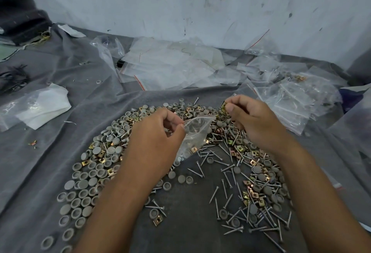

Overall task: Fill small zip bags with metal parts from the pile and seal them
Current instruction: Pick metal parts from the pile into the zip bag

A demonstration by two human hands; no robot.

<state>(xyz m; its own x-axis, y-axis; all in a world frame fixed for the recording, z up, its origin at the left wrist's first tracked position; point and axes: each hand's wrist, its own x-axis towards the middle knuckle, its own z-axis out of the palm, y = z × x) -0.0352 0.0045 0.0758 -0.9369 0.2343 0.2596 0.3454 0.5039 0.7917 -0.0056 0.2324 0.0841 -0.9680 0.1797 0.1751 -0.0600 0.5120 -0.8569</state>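
Grey round caps [94, 174], silver screws [230, 184] and brass-gold square clips [246, 195] lie on grey cloth [60, 112]. Clear zip bags [152, 72] carry red seal lines.

Both bare forearms reach forward side by side, slightly apart. The left hand [154, 136] is turned palm inward, fingers curled, thumb and forefinger pinched together. The right hand [255, 121] is raised a little higher, fingertips [230, 108] bunched in a pinch.
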